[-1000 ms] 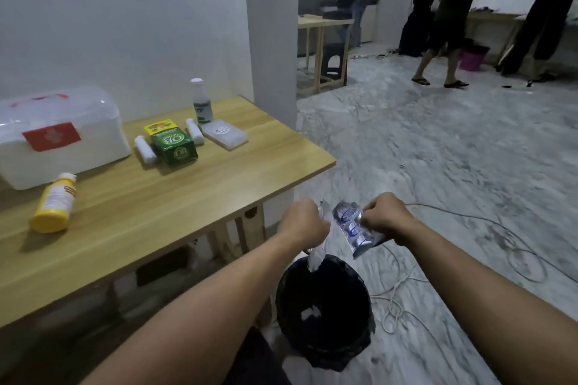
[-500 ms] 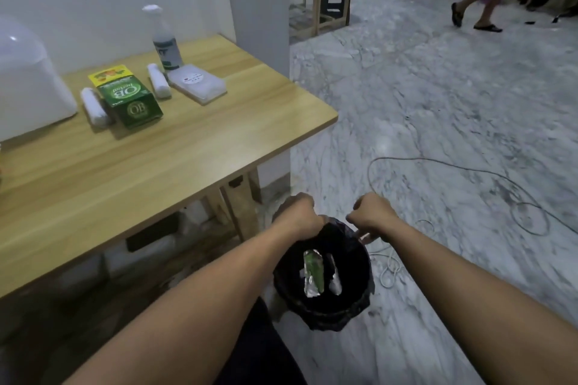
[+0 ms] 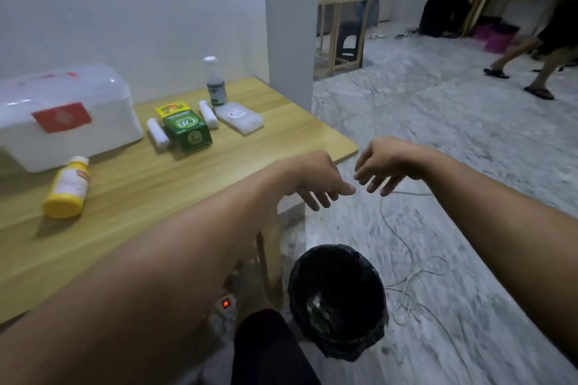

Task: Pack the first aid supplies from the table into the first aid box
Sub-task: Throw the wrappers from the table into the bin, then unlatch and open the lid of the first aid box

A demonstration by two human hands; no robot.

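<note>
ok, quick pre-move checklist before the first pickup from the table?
1. Hands free: left hand and right hand both open, holding nothing: ok.
2. First aid box open to receive: lid looks shut: not ok.
3. Supplies within sight: yellow bottle, green box, two gauze rolls, spray bottle, flat pack all on the table: ok.
4. Yellow bottle cap sealed: cannot tell.
5. Wrapper in black bin: ok.
</note>
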